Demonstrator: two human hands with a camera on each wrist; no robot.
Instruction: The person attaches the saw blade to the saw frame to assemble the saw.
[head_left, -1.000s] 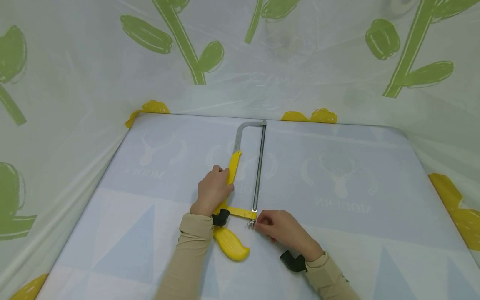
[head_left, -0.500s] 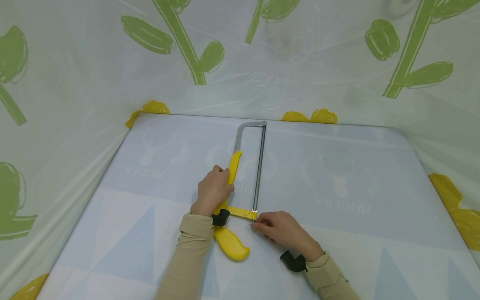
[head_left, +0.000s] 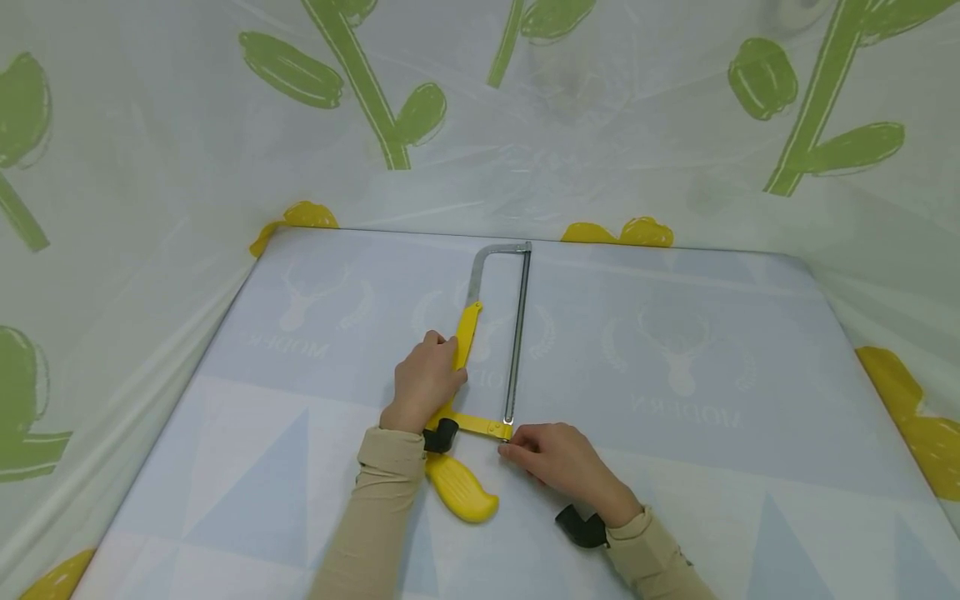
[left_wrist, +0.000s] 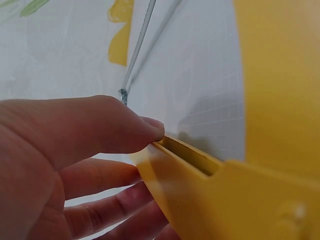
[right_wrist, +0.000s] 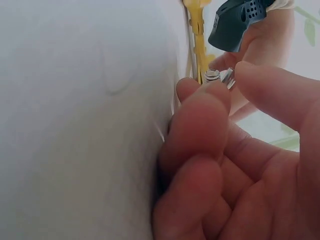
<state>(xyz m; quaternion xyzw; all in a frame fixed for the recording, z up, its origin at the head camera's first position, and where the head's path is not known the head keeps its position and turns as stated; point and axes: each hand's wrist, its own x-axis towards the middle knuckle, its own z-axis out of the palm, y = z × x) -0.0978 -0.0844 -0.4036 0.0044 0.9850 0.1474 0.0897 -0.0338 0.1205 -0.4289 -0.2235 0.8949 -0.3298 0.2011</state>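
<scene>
A hacksaw with a yellow frame [head_left: 467, 333] lies flat on the table in the head view, its metal blade [head_left: 517, 342] on the right and its yellow handle [head_left: 459, 487] nearest me. My left hand [head_left: 425, 379] grips the frame's long spine; in the left wrist view the thumb lies on the edge of the hollow yellow bar [left_wrist: 185, 195] with fingers beneath. At the blade's near end, my right hand [head_left: 566, 458] pinches a small wing nut [right_wrist: 228, 77] beside a threaded bolt end [right_wrist: 212, 75]. Its fingers largely hide the nut in the head view.
A pale blue and white patterned cloth [head_left: 675, 500] covers the table. White sheeting [head_left: 600, 142] with green leaf prints rises behind the far edge and at both sides. Black wrist devices [head_left: 581, 527] sit under both wrists.
My right fingertips have shifted slightly left over the wing nut, which showed beside them a second ago. The left hand and the hacksaw stay in place.
</scene>
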